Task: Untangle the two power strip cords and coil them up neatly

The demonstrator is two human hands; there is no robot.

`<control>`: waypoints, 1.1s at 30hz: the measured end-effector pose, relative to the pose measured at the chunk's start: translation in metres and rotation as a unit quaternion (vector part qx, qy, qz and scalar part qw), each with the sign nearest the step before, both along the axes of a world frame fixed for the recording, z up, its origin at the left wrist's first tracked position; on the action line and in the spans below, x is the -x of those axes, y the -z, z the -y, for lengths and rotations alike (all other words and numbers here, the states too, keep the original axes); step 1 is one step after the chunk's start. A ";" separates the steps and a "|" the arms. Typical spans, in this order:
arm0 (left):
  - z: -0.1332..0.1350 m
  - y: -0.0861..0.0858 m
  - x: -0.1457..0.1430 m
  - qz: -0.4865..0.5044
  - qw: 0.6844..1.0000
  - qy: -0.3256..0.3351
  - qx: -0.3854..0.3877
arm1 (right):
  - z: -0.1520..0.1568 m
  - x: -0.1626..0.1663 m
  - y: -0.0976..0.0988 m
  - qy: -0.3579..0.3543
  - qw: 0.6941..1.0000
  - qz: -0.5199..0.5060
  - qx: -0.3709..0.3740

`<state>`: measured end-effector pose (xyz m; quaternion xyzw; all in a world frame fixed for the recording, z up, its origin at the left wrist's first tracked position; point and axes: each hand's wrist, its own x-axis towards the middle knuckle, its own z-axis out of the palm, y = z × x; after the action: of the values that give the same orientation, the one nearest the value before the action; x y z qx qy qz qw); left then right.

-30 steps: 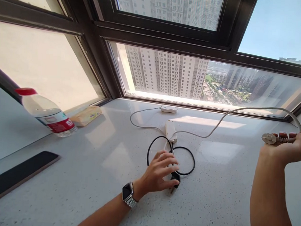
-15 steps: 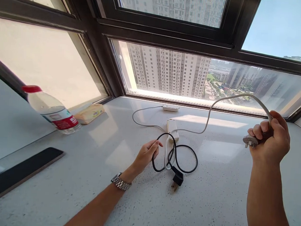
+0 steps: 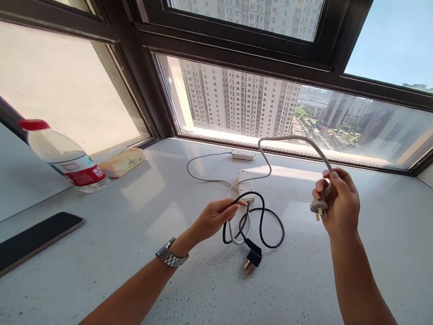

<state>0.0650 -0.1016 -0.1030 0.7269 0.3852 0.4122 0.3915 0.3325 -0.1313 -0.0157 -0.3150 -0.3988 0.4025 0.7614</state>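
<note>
Grey cord (image 3: 300, 138) is up in the air: it arches leftward out of the right hand (image 3: 343, 205), then drops and passes across the white box (image 3: 244, 185), so its long run is pretty much right to left. Behind the box there's a big dark-framed window (image 3: 229, 101), and under it a speckled white counter (image 3: 205, 295). Dark phone (image 3: 32, 241) lies flat, well left of the box and closer to the person. Clear bottle (image 3: 72, 162), red cap, stands well left of the box too. Right hand, off to the box's right, is curled around the grey cord right by its plug. Left hand (image 3: 214, 218), just left of the box on the person's side, has thumb and fingers pinched on the black cord (image 3: 262, 221), which loops about on that same side. Yellowish packet (image 3: 122, 162) sits left of the box. Small white unit (image 3: 243, 155) is between the box and the window. Black plug (image 3: 255, 254) lies nearer the person than the box, prongs aimed at the person, slightly left. Grey plug (image 3: 318, 205) hangs right of the box, prongs down and toward the person.
</note>
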 end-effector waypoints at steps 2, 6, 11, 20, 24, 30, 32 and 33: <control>-0.004 -0.016 -0.002 -0.051 0.998 0.030 -0.038 | -0.015 0.005 0.014 -0.006 1.000 -0.010 0.025; -0.008 -0.049 -0.013 -0.137 0.981 0.084 -0.110 | -0.040 0.020 0.045 -0.022 0.996 0.019 0.085; -0.003 -0.064 -0.027 -0.179 0.980 0.071 -0.051 | -0.043 0.043 0.068 -0.045 0.987 0.059 0.145; -0.012 -0.049 -0.032 -0.152 0.986 0.010 -0.065 | -0.037 0.052 0.072 -0.268 0.930 0.030 0.251; -0.019 -0.040 -0.036 -0.114 0.993 0.031 -0.009 | -0.036 0.053 0.077 -0.362 0.874 0.110 0.304; -0.014 -0.043 -0.039 -0.063 0.988 0.068 0.122 | -0.029 0.052 0.067 -0.215 0.884 0.324 0.259; -0.013 -0.050 -0.038 -0.044 0.989 0.038 0.133 | -0.018 0.052 0.057 -0.079 0.863 0.464 0.184; -0.012 -0.053 -0.037 -0.029 0.990 0.018 0.137 | -0.011 0.053 0.053 -0.059 0.828 0.537 0.150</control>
<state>0.1019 -0.0894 -0.0497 0.6847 0.4363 0.3275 0.4833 0.2792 -0.1203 -0.0683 -0.5678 -0.6972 0.2688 0.3453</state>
